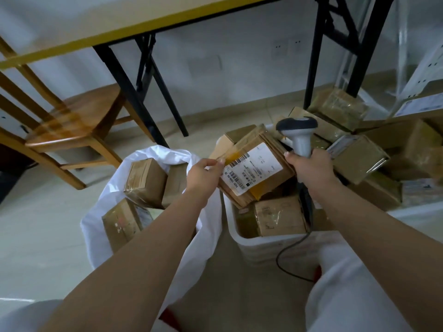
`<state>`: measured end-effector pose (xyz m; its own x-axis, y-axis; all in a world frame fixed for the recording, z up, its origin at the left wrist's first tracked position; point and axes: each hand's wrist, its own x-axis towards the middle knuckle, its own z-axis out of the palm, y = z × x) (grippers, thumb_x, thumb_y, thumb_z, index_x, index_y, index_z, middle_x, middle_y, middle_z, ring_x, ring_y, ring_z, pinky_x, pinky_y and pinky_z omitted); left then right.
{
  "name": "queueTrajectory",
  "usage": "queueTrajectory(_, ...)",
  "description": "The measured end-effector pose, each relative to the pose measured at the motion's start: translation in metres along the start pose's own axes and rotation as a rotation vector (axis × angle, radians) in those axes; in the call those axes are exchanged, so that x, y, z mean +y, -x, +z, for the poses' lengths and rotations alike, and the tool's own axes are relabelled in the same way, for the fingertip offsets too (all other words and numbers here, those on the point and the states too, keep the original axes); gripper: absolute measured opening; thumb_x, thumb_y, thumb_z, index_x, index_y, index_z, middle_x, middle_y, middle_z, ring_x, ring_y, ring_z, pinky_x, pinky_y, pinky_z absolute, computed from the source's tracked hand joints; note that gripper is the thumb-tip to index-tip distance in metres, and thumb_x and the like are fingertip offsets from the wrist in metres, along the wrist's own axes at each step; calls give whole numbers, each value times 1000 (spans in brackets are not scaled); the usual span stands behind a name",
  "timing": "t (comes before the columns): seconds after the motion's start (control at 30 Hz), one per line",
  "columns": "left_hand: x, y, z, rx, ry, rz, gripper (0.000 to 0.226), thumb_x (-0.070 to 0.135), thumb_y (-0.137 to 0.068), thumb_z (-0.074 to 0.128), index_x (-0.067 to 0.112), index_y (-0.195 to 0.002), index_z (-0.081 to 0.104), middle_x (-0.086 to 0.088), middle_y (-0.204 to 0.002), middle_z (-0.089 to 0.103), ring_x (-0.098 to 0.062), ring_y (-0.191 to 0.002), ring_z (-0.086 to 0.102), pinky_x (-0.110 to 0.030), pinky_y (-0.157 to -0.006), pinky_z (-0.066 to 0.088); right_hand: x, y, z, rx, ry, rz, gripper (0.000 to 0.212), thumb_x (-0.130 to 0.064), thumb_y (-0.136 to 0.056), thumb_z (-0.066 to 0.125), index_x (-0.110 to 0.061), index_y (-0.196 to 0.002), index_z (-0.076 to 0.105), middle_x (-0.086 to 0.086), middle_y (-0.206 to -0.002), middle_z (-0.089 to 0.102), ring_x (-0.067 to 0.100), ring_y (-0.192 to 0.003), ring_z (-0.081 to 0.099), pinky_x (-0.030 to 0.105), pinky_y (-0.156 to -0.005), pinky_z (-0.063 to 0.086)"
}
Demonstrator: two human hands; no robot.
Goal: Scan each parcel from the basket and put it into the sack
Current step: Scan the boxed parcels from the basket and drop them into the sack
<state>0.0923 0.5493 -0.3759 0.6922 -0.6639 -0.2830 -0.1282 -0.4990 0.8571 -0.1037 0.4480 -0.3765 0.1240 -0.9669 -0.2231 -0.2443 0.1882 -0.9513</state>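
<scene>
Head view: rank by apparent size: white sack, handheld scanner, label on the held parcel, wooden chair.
1. white sack and wooden chair: look alike, chair is cropped, not ranked
2. label
3. scanner, partly hidden by right hand

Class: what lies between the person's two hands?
In the head view, the labelled parcel lies between the left hand, which pinches its edge, and the right hand.

Tilted brown parcel w/ label, above basket
</scene>
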Motion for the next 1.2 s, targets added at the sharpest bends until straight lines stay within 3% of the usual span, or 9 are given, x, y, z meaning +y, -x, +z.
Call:
queueTrajectory(0.1,10,18,-14,-21,70,34,37,45,-90,65,14,-111,64,-5,-96,73,-15,-90,70,-32,-78,59,-19,14,-13,32,-42,5,17,-28,-89,68,-23,-83,54,8,-93,64,27,-93,64,46,-84,56)
queueTrajectory(0.2,23,42,-33,-50,221,9,44,47,-92,61,9,-115,60,-8,-97,73,-12,-82,72,-22,-63,57,-38,29,-25,22,-70,-6,18,-31,-90,67,-20,-90,52,6,-95,63,25,-94,63,45,-86,54)
queueTrajectory(0.3,35,72,-51,-115,406,-37,41,45,-91,62,11,-114,56,-2,-85,71,-1,-55,68,-14,-47,51,-50,46,-31,11,-95,-14,21,-32,-88,69,-18,-93,55,7,-95,65,27,-93,64,47,-88,54)
queueTrajectory(0.37,44,92,-63,-192,508,-74,42,49,-87,64,13,-108,60,2,-76,73,-2,-56,68,-14,-47,51,-55,58,-32,-4,-104,-11,21,-32,-86,71,-16,-94,59,10,-97,67,30,-94,66,50,-88,55)
queueTrajectory(0.47,50,112,-79,-275,474,-56,76,63,-72,66,10,-126,60,-5,-104,74,-17,-94,70,-20,-61,56,-62,74,-33,-25,-106,17,29,-33,-85,72,-12,-103,61,12,-101,68,32,-96,65,53,-88,54)
queueTrajectory(0.6,53,124,-105,-288,197,20,107,75,-59,65,29,-149,30,-7,-130,55,-21,-98,63,-27,-62,56,-77,88,-37,-29,-158,59,37,-33,-85,72,-8,-109,60,15,-106,67,33,-98,65,54,-88,55)
queueTrajectory(0.87,59,137,-131,-567,49,-34,82,51,-58,81,16,-128,56,-7,-126,62,-22,-111,62,-32,-78,59,-107,104,-36,-9,-175,-96,33,-30,-86,73,-8,-106,58,13,-103,67,27,-93,66,44,-85,56)
queueTrajectory(1.0,49,137,-129,-547,144,-25,77,40,-67,84,11,-131,53,-11,-126,65,-24,-113,64,-30,-79,59,-121,115,-29,-5,-152,-239,20,-35,-90,68,-23,-83,54,3,-87,64,21,-86,64,36,-75,54)
queueTrajectory(1.2,35,128,-135,-371,456,-60,74,29,-61,86,7,-125,57,-10,-120,69,-23,-111,66,-33,-91,57,-135,124,-17,37,-204,-472,16,-33,-89,69,-25,-87,56,-3,-75,57,18,-69,57,35,-66,51)
